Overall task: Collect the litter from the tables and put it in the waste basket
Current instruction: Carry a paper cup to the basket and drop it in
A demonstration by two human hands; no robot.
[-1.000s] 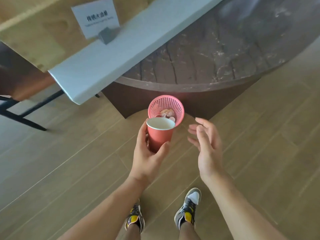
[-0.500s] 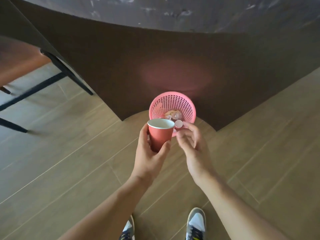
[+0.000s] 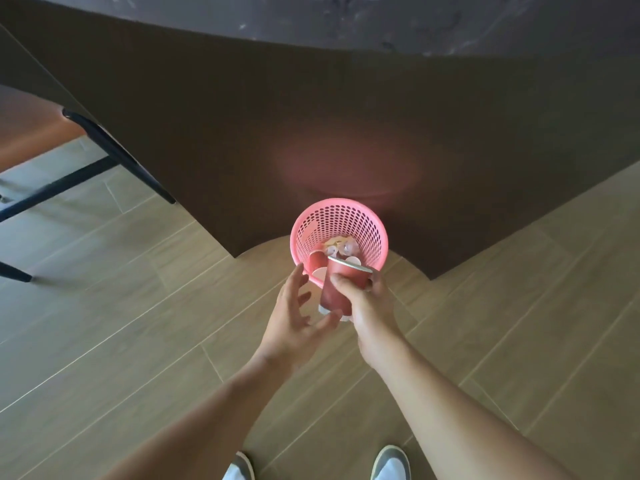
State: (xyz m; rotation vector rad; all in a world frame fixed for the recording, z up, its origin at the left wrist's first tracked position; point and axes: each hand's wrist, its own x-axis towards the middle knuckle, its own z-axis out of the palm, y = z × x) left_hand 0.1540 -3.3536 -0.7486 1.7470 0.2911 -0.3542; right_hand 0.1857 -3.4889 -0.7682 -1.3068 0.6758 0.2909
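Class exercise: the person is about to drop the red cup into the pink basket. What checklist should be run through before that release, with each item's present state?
1. Right hand grips the red cup: ok, fingers curled round it.
2. Left hand free of the cup: cannot tell; it is open, its thumb close by the cup's base.
3. Cup wholly over the pink basket opening: not ok; the mouth reaches the near rim, the base lies outside it.
4. Basket upright on the floor: ok.
5. Room inside: ok; the litter lies low.
6. Cup empty: cannot tell; its mouth faces away.
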